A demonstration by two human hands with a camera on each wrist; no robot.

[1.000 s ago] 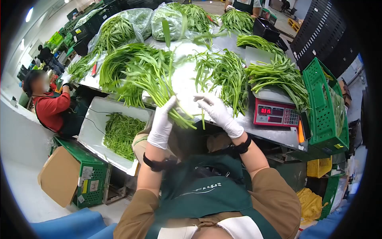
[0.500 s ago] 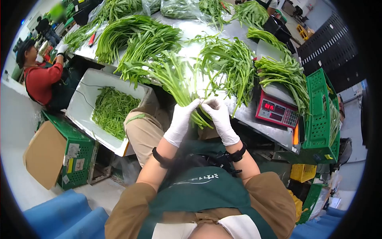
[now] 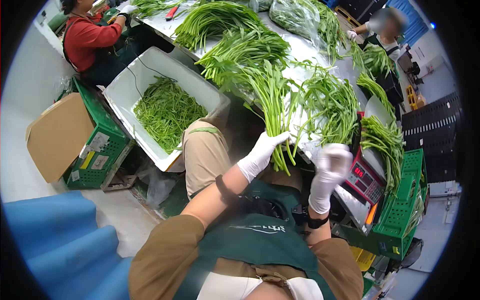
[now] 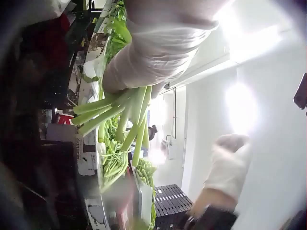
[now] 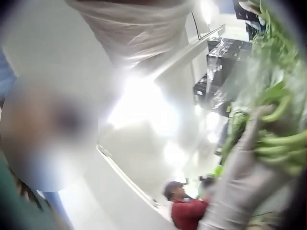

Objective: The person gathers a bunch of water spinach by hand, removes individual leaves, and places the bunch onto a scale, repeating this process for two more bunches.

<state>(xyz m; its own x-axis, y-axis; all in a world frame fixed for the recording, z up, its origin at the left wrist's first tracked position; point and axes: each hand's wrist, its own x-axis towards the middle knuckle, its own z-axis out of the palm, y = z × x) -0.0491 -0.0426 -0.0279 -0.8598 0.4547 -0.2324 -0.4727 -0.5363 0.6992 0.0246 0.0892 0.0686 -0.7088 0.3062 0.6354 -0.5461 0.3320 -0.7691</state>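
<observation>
A bunch of water spinach (image 3: 272, 105) is in the gloved left hand (image 3: 262, 155), its thumb and fingers wrapped round the pale stems. The cut stem ends (image 4: 136, 127) stick out past the glove in the left wrist view, while the leafy tops reach forward over the table edge. Apart from the bunch, to its right, the gloved right hand (image 3: 330, 172) is raised in front of the scale. Motion blurs it in the head view. Its fingers look bent in the left wrist view; I cannot tell whether they pinch anything small.
Loose water spinach (image 3: 330, 107) and a thick pile (image 3: 217, 22) lie on the metal table. A red scale (image 3: 362, 177) bears another bunch. Trimmed greens (image 3: 167, 112) fill part of a white foam box (image 3: 117, 82) at left. Green crates (image 3: 400, 212) flank both sides; two other people work nearby.
The right hand has left the stems, where both hands met half a second ago, and moved right. The left hand keeps its hold on the bunch. The head view has swung toward the left.
</observation>
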